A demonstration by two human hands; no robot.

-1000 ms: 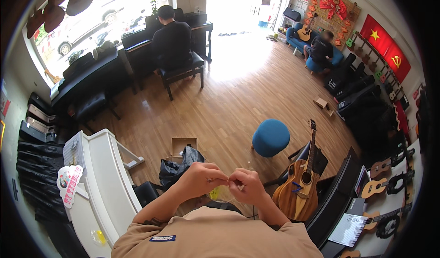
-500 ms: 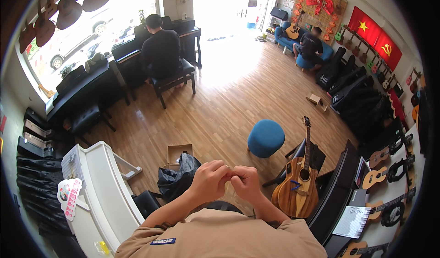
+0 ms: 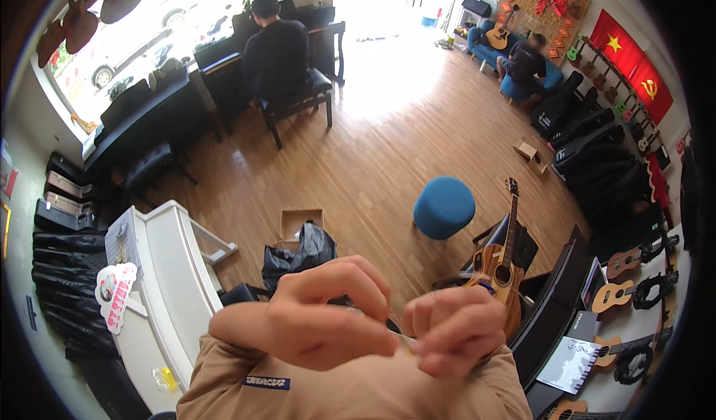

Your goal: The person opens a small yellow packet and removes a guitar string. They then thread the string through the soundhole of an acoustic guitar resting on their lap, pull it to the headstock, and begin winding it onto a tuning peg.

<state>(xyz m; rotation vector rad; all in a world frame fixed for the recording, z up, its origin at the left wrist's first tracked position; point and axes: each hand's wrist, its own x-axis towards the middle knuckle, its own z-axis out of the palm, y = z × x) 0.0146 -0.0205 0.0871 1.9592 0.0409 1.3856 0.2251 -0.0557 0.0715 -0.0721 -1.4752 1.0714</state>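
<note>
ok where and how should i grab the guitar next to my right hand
Probably wrap your fingers round the guitar's upper neck, coming from the left, the side toward the blue stool. The neck is slim and points away from you, beyond the wider body, which your right hand partly hides.

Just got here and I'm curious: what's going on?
In front of a tan shirt, the wearer's left hand and right hand are close together, fingers curled; anything pinched there is too small and blurred to identify. An acoustic guitar stands propped beyond the right hand. A blue stool is ahead, and farther off someone in black sits at a piano.
</note>
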